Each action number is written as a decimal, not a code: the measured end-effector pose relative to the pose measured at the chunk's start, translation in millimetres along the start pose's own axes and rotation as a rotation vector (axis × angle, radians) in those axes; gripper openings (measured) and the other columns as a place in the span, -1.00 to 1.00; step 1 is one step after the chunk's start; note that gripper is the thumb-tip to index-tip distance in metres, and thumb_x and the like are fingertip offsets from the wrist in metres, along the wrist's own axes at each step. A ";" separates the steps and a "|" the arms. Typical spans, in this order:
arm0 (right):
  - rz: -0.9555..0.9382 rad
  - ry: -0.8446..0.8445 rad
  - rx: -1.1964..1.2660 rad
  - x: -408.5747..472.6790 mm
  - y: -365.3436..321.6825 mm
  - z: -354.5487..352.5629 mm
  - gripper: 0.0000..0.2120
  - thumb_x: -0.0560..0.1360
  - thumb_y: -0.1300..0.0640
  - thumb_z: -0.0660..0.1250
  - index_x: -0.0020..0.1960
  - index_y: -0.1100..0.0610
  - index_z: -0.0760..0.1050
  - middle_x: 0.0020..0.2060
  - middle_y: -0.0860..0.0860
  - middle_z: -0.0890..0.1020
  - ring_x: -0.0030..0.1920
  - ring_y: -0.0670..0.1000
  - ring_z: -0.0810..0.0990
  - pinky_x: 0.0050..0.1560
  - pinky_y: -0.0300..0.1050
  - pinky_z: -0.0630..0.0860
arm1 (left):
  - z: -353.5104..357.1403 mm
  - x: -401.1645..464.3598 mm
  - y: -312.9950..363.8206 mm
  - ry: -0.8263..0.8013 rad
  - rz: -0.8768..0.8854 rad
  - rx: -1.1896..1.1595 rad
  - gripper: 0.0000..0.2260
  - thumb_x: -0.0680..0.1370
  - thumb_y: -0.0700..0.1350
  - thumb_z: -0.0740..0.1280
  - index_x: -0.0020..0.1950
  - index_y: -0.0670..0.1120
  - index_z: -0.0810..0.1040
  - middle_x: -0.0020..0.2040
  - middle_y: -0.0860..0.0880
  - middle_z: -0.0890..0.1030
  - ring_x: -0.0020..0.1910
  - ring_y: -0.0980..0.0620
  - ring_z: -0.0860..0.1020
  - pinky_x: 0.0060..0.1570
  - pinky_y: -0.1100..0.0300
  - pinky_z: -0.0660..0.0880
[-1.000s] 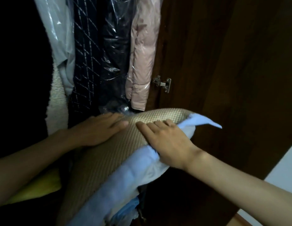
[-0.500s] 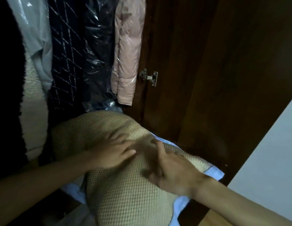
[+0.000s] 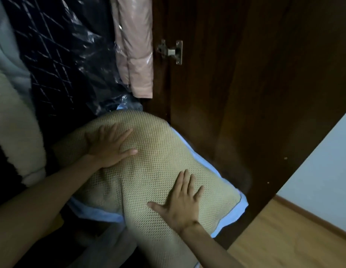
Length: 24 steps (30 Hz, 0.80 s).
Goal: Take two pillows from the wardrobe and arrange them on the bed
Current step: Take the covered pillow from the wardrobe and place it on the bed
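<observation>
A beige mesh-covered pillow (image 3: 152,167) with a light blue underside sticks out of the open wardrobe, tilted toward me. My left hand (image 3: 108,146) lies flat on its upper left part, fingers spread. My right hand (image 3: 182,200) lies flat on its lower right part, fingers spread. Neither hand curls around the pillow; both press on its top face. Whether a second pillow lies underneath cannot be told; only the blue fabric edge (image 3: 232,215) shows below it.
Clothes hang above the pillow: a pink jacket (image 3: 135,55), dark garments in clear plastic (image 3: 71,55) and a cream fleece (image 3: 15,122) at the left. The dark wooden wardrobe door (image 3: 245,84) stands open at the right. Wooden floor (image 3: 284,238) and a white wall (image 3: 323,161) lie beyond.
The pillow has come further out of the wardrobe and lower. My hands have moved apart on it, the right one sliding down toward its lower corner. The view has tilted downward.
</observation>
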State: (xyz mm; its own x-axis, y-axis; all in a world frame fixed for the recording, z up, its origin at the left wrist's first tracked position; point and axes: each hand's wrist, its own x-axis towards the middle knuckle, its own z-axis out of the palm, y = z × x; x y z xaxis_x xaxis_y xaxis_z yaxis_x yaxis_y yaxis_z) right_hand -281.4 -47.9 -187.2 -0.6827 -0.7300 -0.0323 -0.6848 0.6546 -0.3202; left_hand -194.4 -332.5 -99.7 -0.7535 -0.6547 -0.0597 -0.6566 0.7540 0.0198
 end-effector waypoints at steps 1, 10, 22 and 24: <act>0.016 0.008 -0.016 0.2 -0.3 0.9 0.32 0.23 -0.71 -0.10 0.53 0.30 -0.37 0.56 0.22 -0.30 0.54 0.26 -0.35 0.46 0.46 -0.20 | 0.4 1.1 -1.2 0.007 0.008 0.011 -0.22 0.32 0.65 -0.12 0.43 0.47 -0.37 0.60 0.02 -0.32 0.54 -0.27 -0.31 0.35 -0.52 -0.21; 0.161 0.361 0.031 -5.7 0.6 39.5 -0.06 0.42 -0.47 0.13 0.44 0.30 0.31 0.29 0.23 0.46 0.25 0.24 0.46 0.23 0.23 0.43 | -1.2 21.4 -17.4 0.129 0.064 0.158 -0.08 0.28 0.67 -0.13 0.52 0.31 -0.34 0.61 -0.07 -0.28 0.57 -0.21 -0.22 0.34 -0.54 -0.18; 0.050 0.299 0.255 12.2 20.1 35.4 -0.78 0.65 0.08 0.18 0.29 0.04 0.40 0.08 0.03 0.57 -0.01 0.13 0.59 -0.10 0.04 0.51 | 20.0 32.7 -9.1 0.411 0.256 0.253 -0.22 0.42 0.56 -0.01 0.19 -0.11 0.42 0.16 -0.21 0.53 0.12 -0.21 0.45 0.11 -0.26 0.37; 0.075 0.296 0.300 10.3 21.7 29.5 -0.77 0.67 0.05 0.13 0.30 0.01 0.39 0.11 0.02 0.57 0.02 0.14 0.59 -0.06 0.05 0.49 | 18.9 32.4 -4.4 0.418 0.284 0.255 -0.25 0.45 0.52 -0.01 0.09 -0.13 0.48 0.09 -0.19 0.60 0.07 -0.20 0.51 0.08 -0.22 0.37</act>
State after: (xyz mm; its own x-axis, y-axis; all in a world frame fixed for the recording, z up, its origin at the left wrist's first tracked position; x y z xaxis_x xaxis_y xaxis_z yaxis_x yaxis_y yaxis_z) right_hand -295.8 -47.0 -222.3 -0.8013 -0.5660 0.1936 -0.5561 0.5855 -0.5899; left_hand -215.4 -356.0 -120.5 -0.8820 -0.3511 0.3144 -0.4372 0.8588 -0.2673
